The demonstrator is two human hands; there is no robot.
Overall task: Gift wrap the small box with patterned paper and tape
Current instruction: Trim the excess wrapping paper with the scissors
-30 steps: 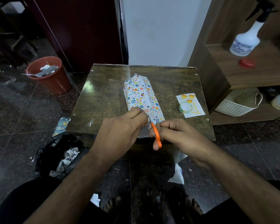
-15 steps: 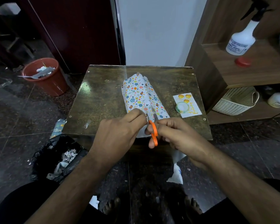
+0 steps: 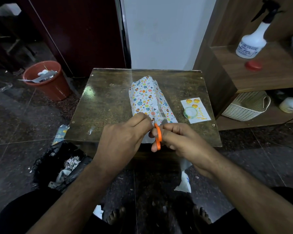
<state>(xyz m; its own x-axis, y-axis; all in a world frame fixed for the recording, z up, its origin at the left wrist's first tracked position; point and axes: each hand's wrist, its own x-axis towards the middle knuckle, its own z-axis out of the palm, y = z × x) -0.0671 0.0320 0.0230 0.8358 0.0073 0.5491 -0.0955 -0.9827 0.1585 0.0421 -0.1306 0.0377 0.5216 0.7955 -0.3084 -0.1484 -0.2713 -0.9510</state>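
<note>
Parcel (image 3: 149,100) lengthwise away from viewer, scissors (image 3: 158,135) at near end

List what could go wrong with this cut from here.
1. The left hand pinches the paper right beside the scissors; its fingers could get nicked.
2. The blades run along the wrapped box, so the cut might drift and leave the box short of cover.
3. The paper's near end overhangs the table edge; a tug by the right hand could tear it.

Wrapped box (image 3: 148,98) mid-table (image 3: 108,105) — tape roll (image 3: 190,112) right, on card (image 3: 204,114).
</note>
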